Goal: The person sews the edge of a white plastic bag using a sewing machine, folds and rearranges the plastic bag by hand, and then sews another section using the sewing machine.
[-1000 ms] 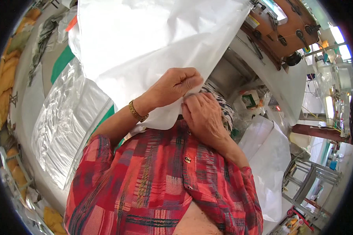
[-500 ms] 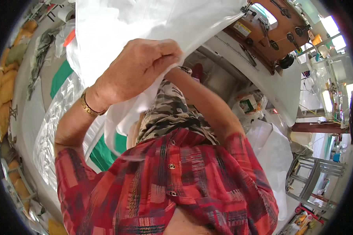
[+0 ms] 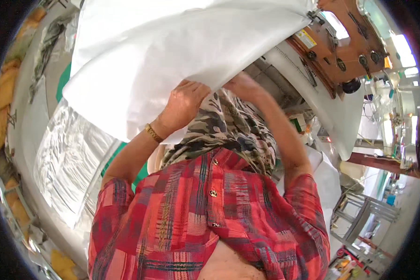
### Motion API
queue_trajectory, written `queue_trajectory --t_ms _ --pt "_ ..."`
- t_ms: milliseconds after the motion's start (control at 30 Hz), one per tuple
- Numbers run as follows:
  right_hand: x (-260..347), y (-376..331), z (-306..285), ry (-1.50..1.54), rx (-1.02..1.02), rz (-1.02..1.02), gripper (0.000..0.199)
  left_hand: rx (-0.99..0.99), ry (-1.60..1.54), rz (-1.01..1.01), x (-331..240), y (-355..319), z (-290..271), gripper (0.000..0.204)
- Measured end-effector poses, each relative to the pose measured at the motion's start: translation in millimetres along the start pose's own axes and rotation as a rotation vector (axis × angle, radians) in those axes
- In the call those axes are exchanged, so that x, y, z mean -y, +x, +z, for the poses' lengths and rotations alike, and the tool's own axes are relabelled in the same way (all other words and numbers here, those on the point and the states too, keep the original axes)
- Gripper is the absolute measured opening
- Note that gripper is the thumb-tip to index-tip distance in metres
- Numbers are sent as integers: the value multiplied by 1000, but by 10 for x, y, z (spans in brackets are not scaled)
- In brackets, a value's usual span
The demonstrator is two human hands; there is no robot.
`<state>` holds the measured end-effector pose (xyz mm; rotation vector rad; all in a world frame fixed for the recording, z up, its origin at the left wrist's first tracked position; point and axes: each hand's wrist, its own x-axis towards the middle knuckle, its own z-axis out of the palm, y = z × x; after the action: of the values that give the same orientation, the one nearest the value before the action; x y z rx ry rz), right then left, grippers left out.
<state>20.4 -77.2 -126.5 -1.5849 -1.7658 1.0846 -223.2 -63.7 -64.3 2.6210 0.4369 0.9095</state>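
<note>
The white sheet slopes from beside the brown machine past the desk's edge; probably light, limp, slippery (it may crease) — best held by its border; left hand pinches there; right hand, blurred, grip unclear.

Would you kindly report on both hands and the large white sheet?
Left hand holding large white sheet; right hand at its edge, grip unclear. Brown machine beside sheet's far right corner.

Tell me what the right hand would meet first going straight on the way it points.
Most likely the white sheet: the right hand points up and left in the picture, at its edge. Blur and unclear depth hide whether they already touch.
</note>
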Motion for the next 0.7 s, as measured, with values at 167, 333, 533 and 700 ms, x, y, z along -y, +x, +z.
queue_trajectory --t_ms 167,333,533,700 --pt "1230 -688 -884 -453 -227 -43 24 -46 -298 -403 -149 -45 207 8" --pt "1198 -508 -939 -953 -331 -720 11 54 -591 -749 -167 -145 302 22" --pt "1072 -564 -667 -940 -142 -685 10 -157 -978 -863 -480 -54 162 30" --pt "1112 -642 -579 -927 -146 -713 14 -157 -925 -658 -432 -134 237 33"
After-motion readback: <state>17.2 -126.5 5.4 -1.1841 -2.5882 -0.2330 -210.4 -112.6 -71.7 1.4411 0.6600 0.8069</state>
